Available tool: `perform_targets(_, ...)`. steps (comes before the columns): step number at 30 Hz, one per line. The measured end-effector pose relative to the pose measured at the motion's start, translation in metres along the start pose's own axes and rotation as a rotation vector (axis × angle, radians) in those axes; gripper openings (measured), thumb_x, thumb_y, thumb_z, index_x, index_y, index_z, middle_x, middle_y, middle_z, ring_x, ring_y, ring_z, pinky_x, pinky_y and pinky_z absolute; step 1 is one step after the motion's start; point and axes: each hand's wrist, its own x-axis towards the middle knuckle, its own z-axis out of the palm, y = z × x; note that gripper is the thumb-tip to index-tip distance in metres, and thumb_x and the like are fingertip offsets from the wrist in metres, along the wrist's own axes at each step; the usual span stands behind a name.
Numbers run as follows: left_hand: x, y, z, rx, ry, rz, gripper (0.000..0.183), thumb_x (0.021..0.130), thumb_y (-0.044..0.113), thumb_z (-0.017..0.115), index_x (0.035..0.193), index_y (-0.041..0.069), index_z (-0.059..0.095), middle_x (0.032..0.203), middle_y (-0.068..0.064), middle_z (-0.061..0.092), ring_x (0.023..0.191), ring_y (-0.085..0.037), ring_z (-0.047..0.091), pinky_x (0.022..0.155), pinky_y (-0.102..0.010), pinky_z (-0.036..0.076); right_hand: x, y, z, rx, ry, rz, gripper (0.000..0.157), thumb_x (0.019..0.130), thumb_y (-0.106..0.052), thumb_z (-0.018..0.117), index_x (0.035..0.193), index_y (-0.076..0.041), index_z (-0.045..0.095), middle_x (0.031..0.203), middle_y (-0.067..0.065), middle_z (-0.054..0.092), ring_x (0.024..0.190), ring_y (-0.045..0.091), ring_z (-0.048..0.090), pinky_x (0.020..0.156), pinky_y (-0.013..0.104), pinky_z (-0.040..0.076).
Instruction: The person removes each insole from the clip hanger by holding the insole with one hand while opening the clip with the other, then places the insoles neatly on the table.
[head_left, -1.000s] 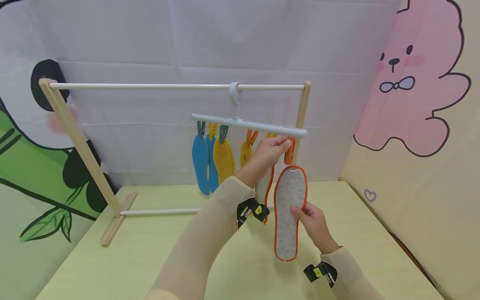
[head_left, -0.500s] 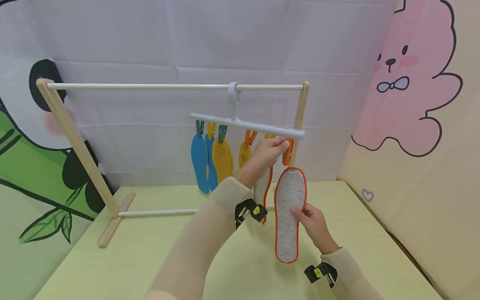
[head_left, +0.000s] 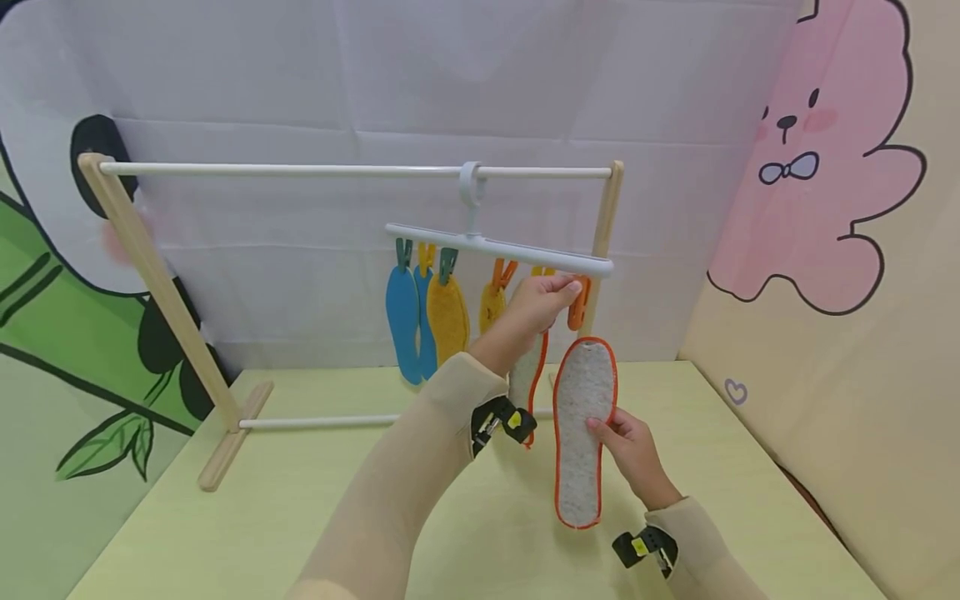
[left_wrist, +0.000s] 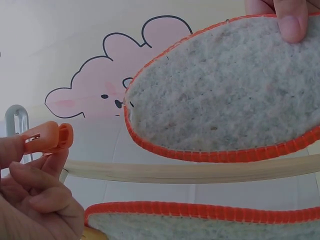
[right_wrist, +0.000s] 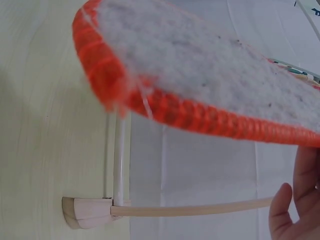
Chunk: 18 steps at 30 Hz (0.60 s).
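Note:
In the head view my left hand (head_left: 534,305) pinches an orange clothespin (head_left: 578,305) at the right end of the white hanger (head_left: 517,250). My right hand (head_left: 636,454) holds a grey felt insole (head_left: 581,392) with orange-red edging by its side, thumb on its face. The insole is upright, its top just below the clothespin; the left wrist view shows a gap between the clothespin (left_wrist: 47,137) and the insole (left_wrist: 220,90). A matching grey insole (head_left: 527,371) hangs behind my left wrist, partly hidden.
The hanger hooks over the white rail (head_left: 300,170) of a wooden rack (head_left: 161,292) on the pale table (head_left: 315,508). Blue insoles (head_left: 402,321) and yellow insoles (head_left: 448,321) hang from clothespins on its left and middle. A grey-white sheet (head_left: 262,83) stands behind.
The insole in my right hand has shifted slightly down and right. My left hand stays on the clothespin.

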Motion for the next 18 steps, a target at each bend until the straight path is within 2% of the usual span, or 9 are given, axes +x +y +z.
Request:
perform_targets(7, -0.0019, 0.0018, 0.0, -0.011, 0.002, 0.002, 0.032, 0.099, 0.015, 0.055, 0.127, 0.003, 0.062, 0.05, 0.005, 0.027, 0.041, -0.006, 0.022, 0.042, -0.019, 0.02, -0.0018, -0.0005, -0.0008, -0.002, 0.007, 0.006, 0.022, 0.092, 0.004, 0.058, 0.107, 0.02, 0.057, 0.084, 0.004, 0.065, 0.073, 0.004, 0.06, 0.068, 0.021, 0.05)
perform_targets(18, -0.001, 0.0038, 0.0015, -0.018, -0.012, 0.003, 0.033, 0.1, 0.015, 0.053, 0.129, 0.002, 0.059, 0.053, 0.004, 0.03, 0.042, -0.007, 0.023, 0.044, -0.019, 0.022, -0.0015, 0.0013, -0.0033, -0.001, 0.015, 0.045, 0.025, 0.093, 0.002, 0.057, 0.109, 0.02, 0.057, 0.089, 0.009, 0.066, 0.075, 0.006, 0.061, 0.069, 0.021, 0.051)
